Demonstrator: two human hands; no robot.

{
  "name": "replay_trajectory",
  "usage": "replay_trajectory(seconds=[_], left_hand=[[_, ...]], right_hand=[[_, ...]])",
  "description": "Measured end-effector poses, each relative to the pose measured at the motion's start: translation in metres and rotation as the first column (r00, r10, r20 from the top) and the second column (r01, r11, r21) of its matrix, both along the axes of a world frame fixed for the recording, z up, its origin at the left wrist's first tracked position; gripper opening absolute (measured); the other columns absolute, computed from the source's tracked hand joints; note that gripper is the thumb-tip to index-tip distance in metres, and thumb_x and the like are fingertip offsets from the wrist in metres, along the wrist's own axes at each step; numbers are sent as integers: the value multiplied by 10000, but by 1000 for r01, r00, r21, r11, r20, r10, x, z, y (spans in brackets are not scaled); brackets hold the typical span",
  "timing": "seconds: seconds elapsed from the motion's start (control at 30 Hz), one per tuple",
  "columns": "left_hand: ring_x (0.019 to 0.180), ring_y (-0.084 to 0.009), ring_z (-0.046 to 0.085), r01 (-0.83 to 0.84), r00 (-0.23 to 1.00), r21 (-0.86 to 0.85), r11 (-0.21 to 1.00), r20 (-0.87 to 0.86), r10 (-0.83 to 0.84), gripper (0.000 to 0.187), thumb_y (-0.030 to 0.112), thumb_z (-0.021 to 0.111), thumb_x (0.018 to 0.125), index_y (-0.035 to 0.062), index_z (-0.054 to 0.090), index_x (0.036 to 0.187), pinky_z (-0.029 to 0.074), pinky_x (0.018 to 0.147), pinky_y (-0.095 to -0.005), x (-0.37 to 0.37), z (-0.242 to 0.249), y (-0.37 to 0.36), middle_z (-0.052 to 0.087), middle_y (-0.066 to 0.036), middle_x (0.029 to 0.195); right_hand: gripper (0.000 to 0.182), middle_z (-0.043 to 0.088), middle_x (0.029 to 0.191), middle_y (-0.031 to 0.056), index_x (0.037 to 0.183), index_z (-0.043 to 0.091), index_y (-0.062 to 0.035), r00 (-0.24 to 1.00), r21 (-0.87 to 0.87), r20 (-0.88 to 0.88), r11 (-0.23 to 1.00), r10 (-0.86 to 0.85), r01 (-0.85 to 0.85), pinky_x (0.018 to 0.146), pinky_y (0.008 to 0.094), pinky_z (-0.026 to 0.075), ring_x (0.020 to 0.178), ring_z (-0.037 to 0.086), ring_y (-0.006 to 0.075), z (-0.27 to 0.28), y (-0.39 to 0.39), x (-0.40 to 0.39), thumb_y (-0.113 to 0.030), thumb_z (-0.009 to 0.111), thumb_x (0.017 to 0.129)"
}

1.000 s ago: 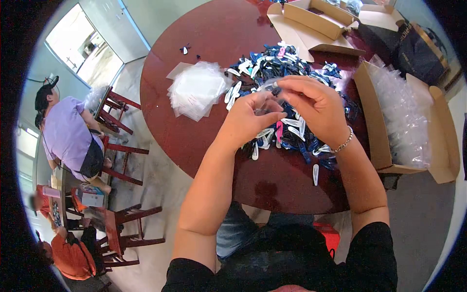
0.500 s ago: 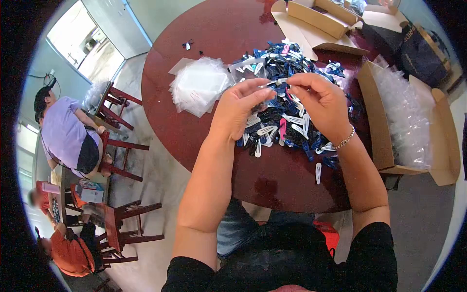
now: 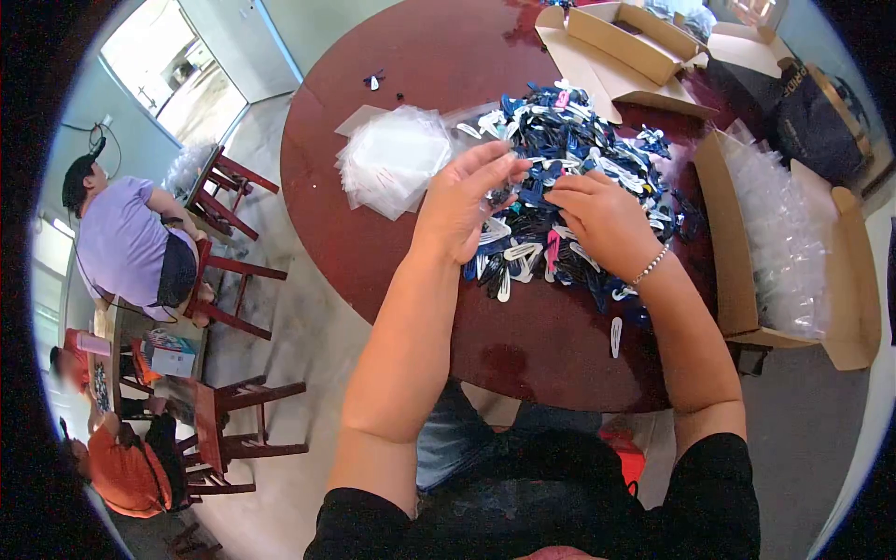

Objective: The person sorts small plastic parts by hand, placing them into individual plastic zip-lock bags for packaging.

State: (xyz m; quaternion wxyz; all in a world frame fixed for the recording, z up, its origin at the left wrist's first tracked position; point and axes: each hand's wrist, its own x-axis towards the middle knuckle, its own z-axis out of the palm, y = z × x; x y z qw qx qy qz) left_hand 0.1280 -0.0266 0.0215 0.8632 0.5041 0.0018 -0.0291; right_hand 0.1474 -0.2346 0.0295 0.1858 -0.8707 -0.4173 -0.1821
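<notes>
A heap of snap hair clips [image 3: 532, 250], dark blue, black, white and a few pink, covers the middle of the round table. Over its left side, my left hand [image 3: 467, 201] is closed around several dark hair clips [image 3: 502, 194], partly hidden by the fingers. Bent down onto the heap is my right hand [image 3: 605, 222], its fingers drawn together among the blue clips; what they pinch, if anything, is hidden. To the left of the heap lies a fanned stack of clear plastic bags [image 3: 397, 159].
A cardboard box [image 3: 730, 252] of filled clear bags stands at the right, and an opened carton [image 3: 635, 42] lies at the back. One white clip [image 3: 616, 336] lies near the table's [image 3: 504, 359] front edge. Other people sit by stools [image 3: 233, 289] on the left.
My right hand has dropped away from my left fingertips, down onto the heap. The small clip held up between both hands no longer shows there. My left hand stays nearly in place.
</notes>
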Motion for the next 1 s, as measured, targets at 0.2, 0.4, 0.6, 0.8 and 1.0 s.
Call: replay_trajectory(seconds=[0.2,0.4,0.6,0.8,1.0], left_hand=[[980,-142,591,30,999,2,1000,-29,-30,447,268,669,880,49,524,1241,432,835,-337,-1,3,0,666,-76,1076],[1004,-155,594,106,992,-7,994,-62,-107,502,299,681,864,48,515,1266,434,866,-347,-3,7,0,661,-88,1091],[1017,-156,608,229,973,137,964,-59,-223,450,252,673,874,35,539,1245,453,867,-342,-11,12,-6,671,-93,1088],[990,-141,623,309,937,362,880,43,-346,399,201,665,880,16,568,1220,464,815,-256,-13,9,-13,679,-94,1074],[961,-141,630,301,943,337,892,37,-332,378,203,665,884,16,580,1201,477,792,-263,-12,7,-13,682,-97,1054]], right_hand=[[132,639,937,88,943,674,-46,999,-29,-8,999,-38,38,770,369,514,889,615,280,-6,0,5,-69,641,817],[78,637,857,95,908,652,-19,992,324,-114,942,-57,92,667,300,511,737,630,211,7,2,2,-73,656,851],[78,621,844,37,941,619,-18,967,586,-254,797,4,150,648,231,477,730,583,87,23,8,-13,-55,652,881],[82,641,869,56,942,625,-13,985,657,-151,753,84,36,659,218,482,775,605,98,30,8,-19,-24,654,867],[99,672,954,82,941,675,-7,991,624,-100,781,93,-10,692,230,503,815,629,115,34,5,-15,-9,663,843]])
